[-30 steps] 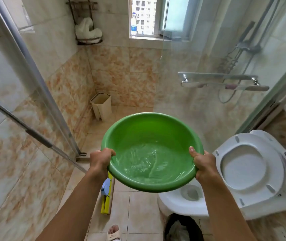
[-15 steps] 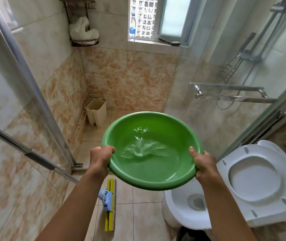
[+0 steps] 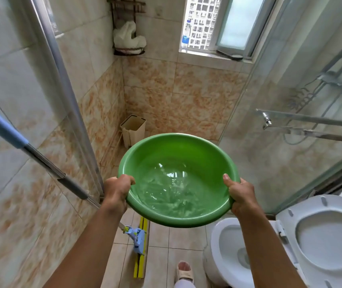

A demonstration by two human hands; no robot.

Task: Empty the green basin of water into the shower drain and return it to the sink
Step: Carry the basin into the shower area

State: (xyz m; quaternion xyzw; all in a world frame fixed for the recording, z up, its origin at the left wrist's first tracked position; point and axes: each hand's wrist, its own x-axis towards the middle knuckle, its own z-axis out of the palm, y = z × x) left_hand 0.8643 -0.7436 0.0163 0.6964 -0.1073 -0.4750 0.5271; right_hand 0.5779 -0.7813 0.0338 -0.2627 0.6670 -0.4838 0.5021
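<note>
A round green basin (image 3: 167,147) with rippling water in it hangs level in front of me, above the tiled floor. My left hand (image 3: 117,189) grips its left rim, fingers curled over the edge. On the opposite rim my right hand (image 3: 241,194) holds on with the thumb inside. The basin sits at the opening of the glass shower enclosure (image 3: 269,152), whose floor lies beyond and to the right. No drain or sink is in view.
A mop (image 3: 47,163) leans against the left wall, its yellow head on the floor. An open white toilet (image 3: 290,242) stands at lower right. A cream bin (image 3: 133,129) sits in the far corner. My slippered foot (image 3: 184,271) shows below.
I have stepped forward towards the shower opening; the toilet and mop have slid down and nearer. The water in the basin has sloshed about. Both hands keep the same grip.
</note>
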